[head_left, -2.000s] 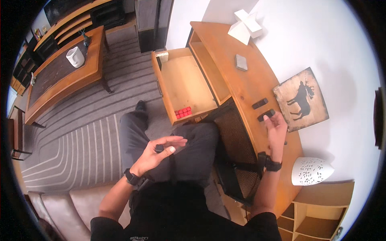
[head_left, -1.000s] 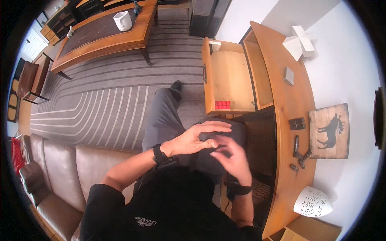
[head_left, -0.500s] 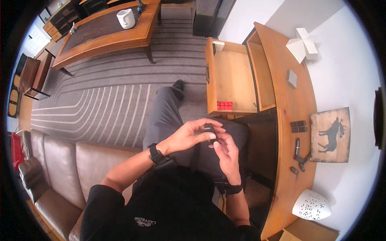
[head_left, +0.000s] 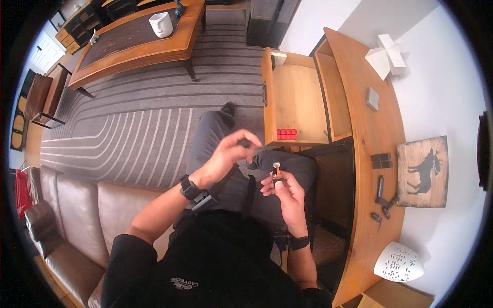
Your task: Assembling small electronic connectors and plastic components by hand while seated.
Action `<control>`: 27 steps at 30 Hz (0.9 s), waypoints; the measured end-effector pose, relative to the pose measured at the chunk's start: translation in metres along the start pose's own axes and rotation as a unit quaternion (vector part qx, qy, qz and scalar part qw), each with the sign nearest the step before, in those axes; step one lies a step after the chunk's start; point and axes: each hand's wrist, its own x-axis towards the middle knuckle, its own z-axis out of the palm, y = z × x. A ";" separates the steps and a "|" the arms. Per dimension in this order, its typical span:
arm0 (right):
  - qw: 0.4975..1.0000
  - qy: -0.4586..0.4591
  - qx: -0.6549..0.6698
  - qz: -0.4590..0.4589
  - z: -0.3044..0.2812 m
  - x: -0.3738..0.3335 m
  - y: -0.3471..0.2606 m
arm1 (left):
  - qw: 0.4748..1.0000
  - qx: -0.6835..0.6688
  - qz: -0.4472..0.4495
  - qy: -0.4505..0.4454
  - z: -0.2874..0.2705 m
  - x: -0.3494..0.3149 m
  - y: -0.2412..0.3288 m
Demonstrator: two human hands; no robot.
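Observation:
My right hand [head_left: 288, 194], over my lap, closes its thumb and fingers round a small upright cylinder [head_left: 277, 170]. The cylinder has a silvery top and a copper-coloured side, with a dark part lower down. Its exact kind is too small to tell. To the left and slightly farther off, my left hand [head_left: 230, 158] is raised with bent fingers. Motion blurs its fingertips, and a dark smudge near them cannot be made out. The two hands are apart.
An open wooden drawer [head_left: 298, 97] ahead holds several red blocks [head_left: 286, 134]. On the desk [head_left: 367, 133] at right lie dark blocks [head_left: 381, 161], a black tube [head_left: 380, 189] and a moose picture [head_left: 422, 172]. A brown leather sofa [head_left: 126, 208] stands at left.
My hands, together on a dark object before, have come apart. The left moved left and away from the cylinder, whose silvery top now shows in my right hand.

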 end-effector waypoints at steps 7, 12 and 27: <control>0.976 -0.103 0.174 0.075 -0.005 0.005 0.004 | 0.989 0.052 -0.101 -0.099 0.039 -0.013 0.023; 0.992 0.027 -0.083 -0.089 0.008 0.007 0.010 | 0.992 0.123 0.018 -0.003 0.045 -0.010 0.001; 0.988 0.028 0.152 -0.005 -0.001 0.011 0.006 | 0.990 0.138 0.010 0.003 0.043 -0.007 0.011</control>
